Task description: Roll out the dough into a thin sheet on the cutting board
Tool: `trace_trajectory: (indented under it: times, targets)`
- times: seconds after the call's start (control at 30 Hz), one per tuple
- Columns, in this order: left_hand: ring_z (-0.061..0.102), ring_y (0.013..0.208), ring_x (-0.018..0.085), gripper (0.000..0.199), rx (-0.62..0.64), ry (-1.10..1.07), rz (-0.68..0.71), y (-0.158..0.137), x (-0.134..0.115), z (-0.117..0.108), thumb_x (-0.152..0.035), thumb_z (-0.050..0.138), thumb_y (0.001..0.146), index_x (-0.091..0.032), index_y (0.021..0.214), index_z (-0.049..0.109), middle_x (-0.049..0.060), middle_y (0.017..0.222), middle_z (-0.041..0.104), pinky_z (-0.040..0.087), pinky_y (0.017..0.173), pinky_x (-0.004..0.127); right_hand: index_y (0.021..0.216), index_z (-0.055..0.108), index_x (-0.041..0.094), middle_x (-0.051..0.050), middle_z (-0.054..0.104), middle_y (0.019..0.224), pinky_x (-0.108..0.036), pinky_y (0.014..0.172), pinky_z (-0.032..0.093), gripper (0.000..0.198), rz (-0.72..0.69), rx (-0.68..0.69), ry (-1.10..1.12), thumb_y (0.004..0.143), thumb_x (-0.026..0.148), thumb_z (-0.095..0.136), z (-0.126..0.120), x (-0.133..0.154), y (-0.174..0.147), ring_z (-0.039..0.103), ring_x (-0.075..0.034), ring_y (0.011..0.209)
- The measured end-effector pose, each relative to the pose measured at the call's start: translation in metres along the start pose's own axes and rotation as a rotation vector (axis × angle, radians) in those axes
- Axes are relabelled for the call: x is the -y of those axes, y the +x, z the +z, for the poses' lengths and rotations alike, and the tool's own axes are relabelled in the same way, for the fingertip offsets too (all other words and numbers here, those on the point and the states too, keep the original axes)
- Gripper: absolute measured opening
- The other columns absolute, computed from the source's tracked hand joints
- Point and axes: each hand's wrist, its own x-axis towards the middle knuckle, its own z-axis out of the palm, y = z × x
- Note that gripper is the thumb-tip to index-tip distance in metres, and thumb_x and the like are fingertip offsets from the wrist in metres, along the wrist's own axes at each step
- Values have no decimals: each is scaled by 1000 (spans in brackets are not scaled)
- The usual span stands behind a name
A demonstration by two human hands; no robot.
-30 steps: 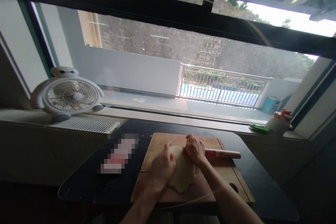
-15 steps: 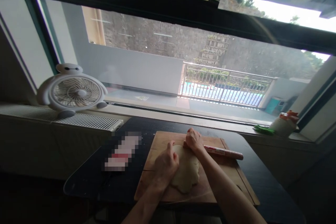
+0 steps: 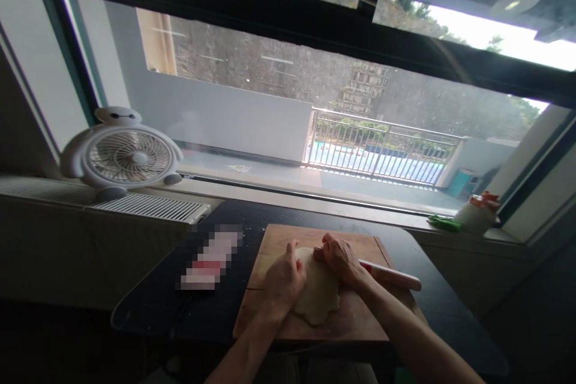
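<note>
While the right hand [image 3: 341, 259] curls around one end of the rolling pin [image 3: 396, 278], which slants toward the right edge of the cutting board [image 3: 288, 235], the left hand [image 3: 287, 279] lies with bent fingers at the left side of the flattened dough [image 3: 317, 291], whether pinching it I cannot tell. The dough lies mid-board, with the dark table [image 3: 180, 318] spreading around the board. Beyond the board's left, a white fan [image 3: 138, 159] stands above a radiator [image 3: 153, 210]; beyond its right sits a white container [image 3: 474, 216].
</note>
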Motion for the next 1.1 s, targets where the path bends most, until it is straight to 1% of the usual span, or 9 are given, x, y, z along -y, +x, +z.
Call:
trace_trajectory:
  times: [0.1,0.27,0.4,0.5,0.63,0.73,0.83,1.0,1.1]
  targets:
    - [61,97,18,45,22,-20,-7,-1,0,-2,-18,41,85,-18,129,34,10,110,62,45,83,27,96,54,20,-3,63,80,-25,61,32,22,33,9,22,86,36,41,2,6,1,56,-17,71]
    - [63,89,19,44,8,-1,6,-2,-2,-3,-18,41,84,-19,128,36,8,105,64,47,76,28,102,54,20,-6,59,101,-26,77,33,26,-28,0,149,83,24,38,14,15,13,50,-18,95]
    - [62,92,19,48,-12,19,14,-1,-3,0,-17,41,83,-19,130,33,8,110,62,46,78,28,112,53,19,-11,54,107,-34,84,32,37,16,-3,60,76,25,45,22,11,40,46,-24,101]
    - [62,91,18,49,-16,32,-10,-1,-4,1,-17,42,82,-18,130,33,8,104,64,46,79,27,116,50,15,-15,51,111,-39,85,32,47,74,-7,-11,71,28,52,26,7,54,44,-29,104]
    - [62,91,18,48,-16,16,-14,0,-4,-2,-18,43,81,-18,128,35,8,106,63,46,77,26,115,51,15,-14,51,111,-39,87,31,40,55,18,16,78,30,45,25,10,44,44,-28,106]
    - [63,85,18,45,-17,-12,-41,1,-4,-4,-17,44,81,-19,125,37,7,103,64,47,71,26,116,49,18,-12,50,117,-38,93,27,36,14,-46,30,85,28,34,25,19,25,39,-25,112]
    - [63,84,18,44,-53,-70,-75,1,-3,-4,-16,44,80,-19,124,37,6,99,64,47,70,25,116,49,18,-11,48,121,-40,98,21,36,-49,-89,17,88,28,29,28,26,14,34,-24,117]
    - [63,85,17,44,-97,-104,-64,1,-2,-2,-14,45,79,-20,122,39,6,101,64,47,71,25,99,58,18,-12,49,117,-44,97,20,37,-54,-28,-83,90,31,25,29,21,35,31,-26,118]
    - [62,87,17,45,-93,-97,-31,1,-1,-1,-14,44,79,-20,124,38,6,103,63,47,73,25,99,59,18,-13,48,117,-46,93,25,33,-59,28,-119,87,31,31,24,15,52,34,-28,115]
